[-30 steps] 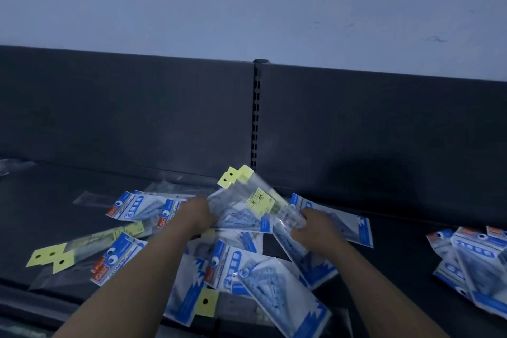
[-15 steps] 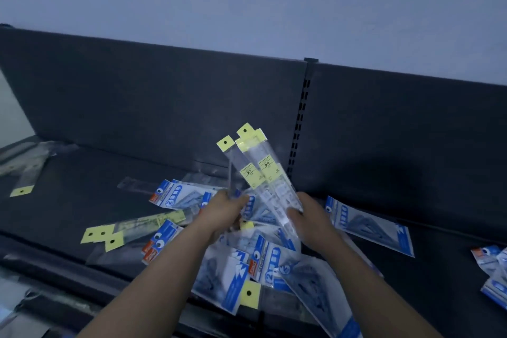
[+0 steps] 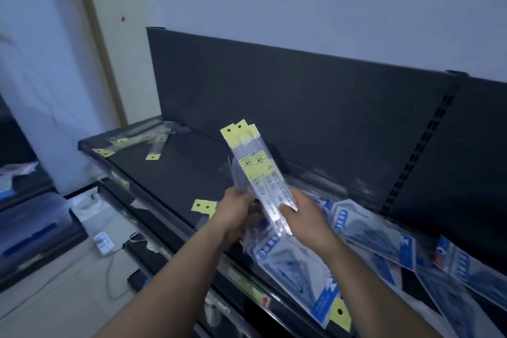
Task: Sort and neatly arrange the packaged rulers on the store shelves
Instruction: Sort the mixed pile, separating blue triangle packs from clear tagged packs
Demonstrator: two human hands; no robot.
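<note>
Where they fanned apart a moment ago, the yellow-tagged rulers (image 3: 256,173) now rise squared above the left hand (image 3: 237,208) and right hand (image 3: 307,217), both gripping their lower ends; probably ready for placing.

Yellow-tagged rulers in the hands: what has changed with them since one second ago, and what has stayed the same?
The left hand and right hand lifted the yellow-tagged rulers off the pile and gathered them into one nearly upright bundle, gripping them throughout. The view swung left. The blue packs stayed scattered on the shelf.
</note>
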